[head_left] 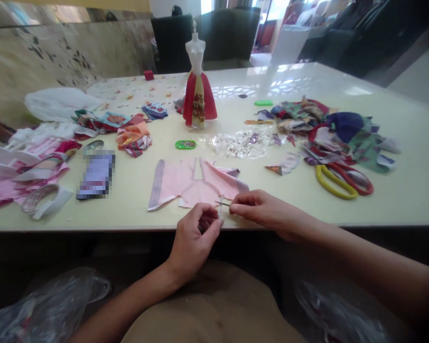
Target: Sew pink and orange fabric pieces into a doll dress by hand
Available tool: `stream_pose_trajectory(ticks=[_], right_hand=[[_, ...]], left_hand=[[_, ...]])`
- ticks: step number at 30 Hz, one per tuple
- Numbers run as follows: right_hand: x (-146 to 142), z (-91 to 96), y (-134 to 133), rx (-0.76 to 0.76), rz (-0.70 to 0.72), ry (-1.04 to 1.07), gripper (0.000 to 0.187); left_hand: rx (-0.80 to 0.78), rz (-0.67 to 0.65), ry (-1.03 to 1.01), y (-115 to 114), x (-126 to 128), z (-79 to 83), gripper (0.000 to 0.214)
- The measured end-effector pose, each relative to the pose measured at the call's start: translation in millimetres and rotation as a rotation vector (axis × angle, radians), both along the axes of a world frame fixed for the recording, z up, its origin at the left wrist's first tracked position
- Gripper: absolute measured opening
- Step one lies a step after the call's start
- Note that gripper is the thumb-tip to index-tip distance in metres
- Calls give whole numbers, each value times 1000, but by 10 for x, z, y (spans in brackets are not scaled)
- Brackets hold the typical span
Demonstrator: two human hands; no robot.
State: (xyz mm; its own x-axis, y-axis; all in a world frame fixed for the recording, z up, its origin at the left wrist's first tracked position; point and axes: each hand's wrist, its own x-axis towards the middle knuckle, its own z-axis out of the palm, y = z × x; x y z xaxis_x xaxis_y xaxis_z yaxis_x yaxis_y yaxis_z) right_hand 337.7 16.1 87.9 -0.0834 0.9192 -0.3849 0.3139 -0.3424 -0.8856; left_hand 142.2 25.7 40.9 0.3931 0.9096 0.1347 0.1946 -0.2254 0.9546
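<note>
My right hand (252,207) is closed around a thin, pointed metal tool (223,204); most of its length is hidden by the fingers. The tip points left, over a small pale strip (220,209). My left hand (196,233) pinches the lower end of this strip between thumb and fingers at the table's front edge. Just beyond both hands lies a flat pink piece of fabric (200,189) with a narrow slit at its top and a greyish band along its left side. Its right part is folded over.
A small dress form (196,55) in a red and gold skirt stands at the back. Yellow and red scissors (336,183) lie right, by fabric scraps (303,116). Beads on clear plastic (239,144), a green tray (185,144) and a tape roll (41,197) lie around.
</note>
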Motion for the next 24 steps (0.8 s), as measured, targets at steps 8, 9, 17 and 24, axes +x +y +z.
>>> stream_pose_trajectory(ticks=[8,9,17,24], right_hand=[[-125,16,-131,106,-20,108,35],[-142,19,-136,108,-23,121,36],[-210,6,-192,92,-23,217,31],[-275,-9,-199,173,-28,145,30]], left_hand=[[-241,71,-257,40,17,32,20],[-266,67,-300,44,10,46,20],[-301,36,-376,43,-76,89,20],[-260,9,-402,3,-121,83,18]])
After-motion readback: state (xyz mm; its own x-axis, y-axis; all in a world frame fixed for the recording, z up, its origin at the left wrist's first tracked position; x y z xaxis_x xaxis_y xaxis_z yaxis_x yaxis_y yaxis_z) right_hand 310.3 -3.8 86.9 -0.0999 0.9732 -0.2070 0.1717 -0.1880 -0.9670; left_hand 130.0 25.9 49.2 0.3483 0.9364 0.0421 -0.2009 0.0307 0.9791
